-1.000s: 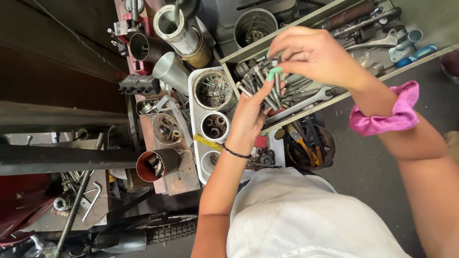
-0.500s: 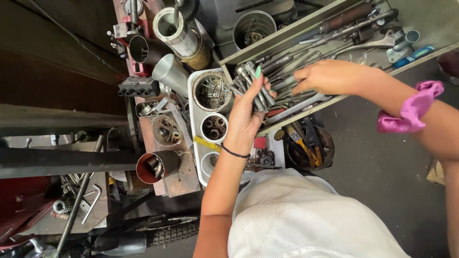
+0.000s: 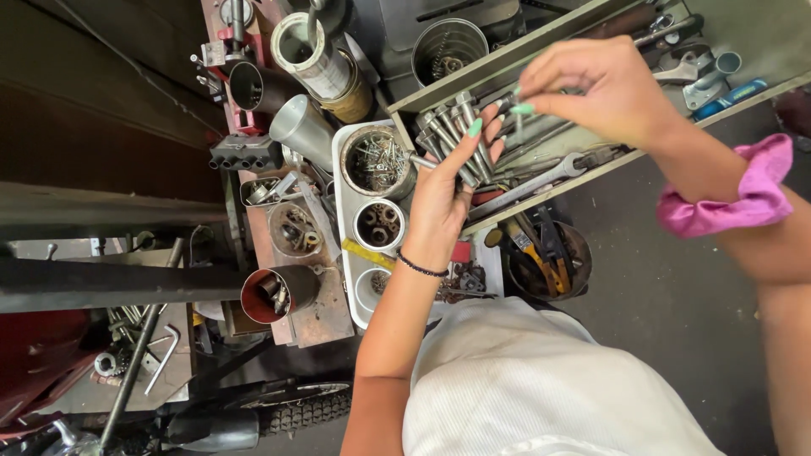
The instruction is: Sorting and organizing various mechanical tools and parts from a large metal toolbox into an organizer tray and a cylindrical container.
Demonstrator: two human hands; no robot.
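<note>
Bolts, one handful, sorted over an open tool tray.

Left hand (image 3: 443, 198): palm up, fingers curled loosely around a fan of long steel bolts (image 3: 452, 135), heads pointing away from the wrist. Right hand (image 3: 604, 89): thumb and forefinger pinched together on one slim bolt (image 3: 517, 114) just above the left fingertips (green nails, pink scrunchie (image 3: 731, 190) at the wrist). Beyond the fingers, grey tray (image 3: 591, 165) of spanners and loose tools. Beside the left palm, white rack (image 3: 345, 219) with three tins of screws and nuts. Under the right wrist, round tub (image 3: 549, 257) of yellow-handled tools.
</note>
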